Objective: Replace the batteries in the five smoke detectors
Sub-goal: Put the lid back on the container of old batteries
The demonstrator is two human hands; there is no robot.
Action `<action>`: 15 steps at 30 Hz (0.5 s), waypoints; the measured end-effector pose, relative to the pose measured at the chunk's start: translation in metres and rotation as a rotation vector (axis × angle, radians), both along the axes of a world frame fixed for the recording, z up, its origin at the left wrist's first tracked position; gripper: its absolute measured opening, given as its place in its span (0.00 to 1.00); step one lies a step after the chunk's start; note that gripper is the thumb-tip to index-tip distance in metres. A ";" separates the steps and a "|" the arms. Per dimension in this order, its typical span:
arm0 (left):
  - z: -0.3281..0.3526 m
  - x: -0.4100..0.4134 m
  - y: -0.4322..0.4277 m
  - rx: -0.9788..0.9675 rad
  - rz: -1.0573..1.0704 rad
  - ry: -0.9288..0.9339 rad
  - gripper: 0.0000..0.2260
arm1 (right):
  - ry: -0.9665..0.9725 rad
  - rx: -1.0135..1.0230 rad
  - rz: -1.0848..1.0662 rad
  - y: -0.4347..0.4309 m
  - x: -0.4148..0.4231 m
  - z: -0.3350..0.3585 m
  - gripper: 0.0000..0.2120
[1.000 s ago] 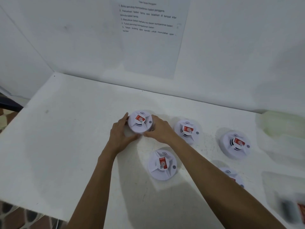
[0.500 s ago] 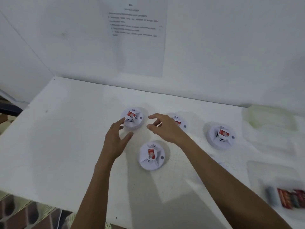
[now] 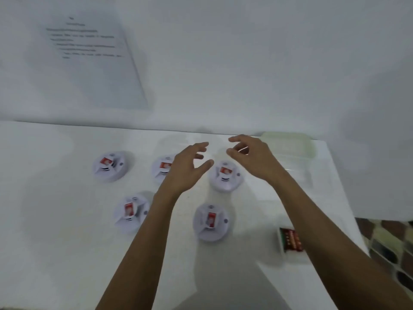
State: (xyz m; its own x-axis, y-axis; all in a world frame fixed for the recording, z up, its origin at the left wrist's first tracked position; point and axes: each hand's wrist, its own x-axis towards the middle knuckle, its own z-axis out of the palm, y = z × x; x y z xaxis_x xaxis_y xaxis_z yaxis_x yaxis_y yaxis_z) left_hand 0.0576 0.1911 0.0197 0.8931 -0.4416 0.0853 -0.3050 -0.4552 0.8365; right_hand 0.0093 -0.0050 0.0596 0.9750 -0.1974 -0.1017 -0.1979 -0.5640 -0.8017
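Several round white smoke detectors with red labels lie on the white table (image 3: 55, 231). The far-left detector (image 3: 110, 166) lies alone, and a second detector (image 3: 162, 167) is partly hidden behind my left hand (image 3: 185, 171). A third detector (image 3: 226, 176) lies below and between my hands. Two more lie nearer to me: a front-left detector (image 3: 130, 213) and a front-middle detector (image 3: 211, 221). My right hand (image 3: 252, 158) hovers above the table with loosely spread fingers. Both hands are empty.
A red pack of batteries (image 3: 290, 240) lies at the right, partly behind my right forearm. A clear plastic container (image 3: 288, 148) stands at the back right. A printed sheet (image 3: 89, 52) hangs on the wall. The table's right edge (image 3: 348, 211) drops to a tiled floor.
My hands let go of the far-left detector and moved right, now hovering over the third detector. The camera turned right, bringing the battery pack and table edge into view.
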 end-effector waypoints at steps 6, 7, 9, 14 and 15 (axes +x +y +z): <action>-0.005 0.007 -0.120 0.026 -0.037 0.077 0.17 | 0.030 -0.142 -0.113 -0.129 -0.016 -0.005 0.16; -0.009 0.010 -0.136 0.050 -0.028 0.071 0.17 | 0.055 -0.170 -0.126 -0.148 -0.017 -0.008 0.17; -0.016 0.016 -0.165 0.104 -0.012 0.079 0.17 | 0.110 -0.197 -0.148 -0.182 -0.018 -0.015 0.19; -0.035 0.034 -0.214 0.293 0.017 0.153 0.18 | 0.251 -0.186 -0.143 -0.235 -0.017 -0.038 0.23; -0.038 0.037 -0.220 0.317 0.017 0.175 0.19 | 0.274 -0.158 -0.135 -0.240 -0.017 -0.043 0.23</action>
State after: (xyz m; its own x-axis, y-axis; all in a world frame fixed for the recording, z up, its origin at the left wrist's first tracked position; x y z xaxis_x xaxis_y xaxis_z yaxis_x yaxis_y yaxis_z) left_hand 0.0942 -0.0287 -0.0181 0.8896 -0.4065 -0.2085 -0.1596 -0.7042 0.6918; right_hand -0.0076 -0.2446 0.0170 0.8799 -0.3566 -0.3140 -0.4747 -0.6309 -0.6137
